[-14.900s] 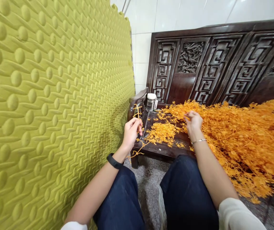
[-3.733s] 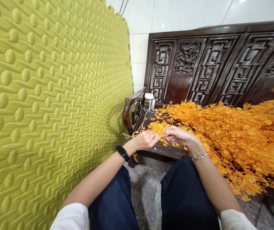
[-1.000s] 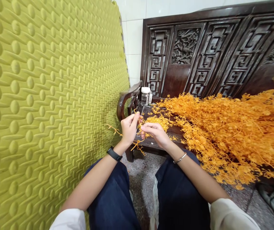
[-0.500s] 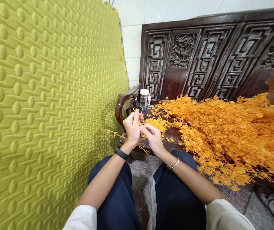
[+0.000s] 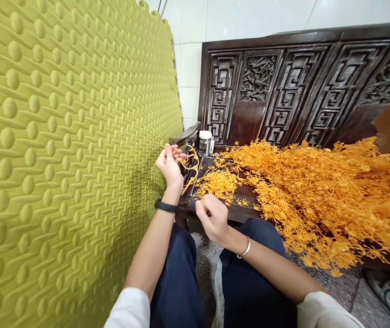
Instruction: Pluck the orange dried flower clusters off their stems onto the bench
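Along the whole left side, the view is taken up by a yellow-green foam mat [image 5: 78, 159]. Right of it, a dark wooden desk [image 5: 248, 120] with a carved back is set against a tiled wall [image 5: 193, 68]. Its right part is covered by a big heap of orange branches [image 5: 317, 196], tufts attached, near edge overhung; most of the material is judged to be left unworked. Toward the desk's left end, a small pile of loose tufts [image 5: 220, 183] is gathered; read as the portion done, minor against the heap. Right hand [image 5: 213, 218] is held at the desk's near edge, just nearer than the pile; grip is pressed together, thumb against curled fingers; whether a tuft is pinched inside cannot be told. Left hand [image 5: 170, 171] is raised by the left armrest [image 5: 188, 134]; an orange stem [image 5: 193, 179] is pinched in its grip, other fingers partly spread. Stem is hung to the right of that hand, mostly bare, so judged nearly finished. At the far left corner, a white-lidded jar [image 5: 204, 145] is placed, small labelled container [image 5: 211, 146] just beside. Stray tufts [image 5: 242, 202] are scattered right of the pile, ungathered.
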The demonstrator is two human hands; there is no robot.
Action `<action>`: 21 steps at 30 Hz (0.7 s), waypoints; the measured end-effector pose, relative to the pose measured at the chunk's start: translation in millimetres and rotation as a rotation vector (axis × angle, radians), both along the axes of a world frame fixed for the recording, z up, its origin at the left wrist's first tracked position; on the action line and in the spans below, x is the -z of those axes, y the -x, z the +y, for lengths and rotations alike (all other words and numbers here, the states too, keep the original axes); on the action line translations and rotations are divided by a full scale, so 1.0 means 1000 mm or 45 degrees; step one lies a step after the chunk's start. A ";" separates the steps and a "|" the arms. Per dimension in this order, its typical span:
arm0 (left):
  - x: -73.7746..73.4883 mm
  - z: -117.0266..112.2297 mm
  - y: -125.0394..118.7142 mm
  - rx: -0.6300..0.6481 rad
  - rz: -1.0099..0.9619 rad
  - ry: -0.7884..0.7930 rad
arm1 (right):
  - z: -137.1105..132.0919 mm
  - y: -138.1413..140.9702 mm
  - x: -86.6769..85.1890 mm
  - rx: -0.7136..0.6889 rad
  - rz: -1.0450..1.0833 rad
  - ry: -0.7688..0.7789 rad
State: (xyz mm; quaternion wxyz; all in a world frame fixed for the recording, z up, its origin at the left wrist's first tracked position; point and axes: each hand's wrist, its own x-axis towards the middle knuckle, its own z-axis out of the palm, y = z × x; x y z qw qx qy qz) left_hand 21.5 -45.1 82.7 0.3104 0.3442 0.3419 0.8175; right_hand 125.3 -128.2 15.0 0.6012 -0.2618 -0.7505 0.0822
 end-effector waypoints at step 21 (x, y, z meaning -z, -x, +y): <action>0.000 -0.024 0.062 0.719 -0.253 -0.007 | 0.162 -0.124 0.035 0.541 -0.061 0.913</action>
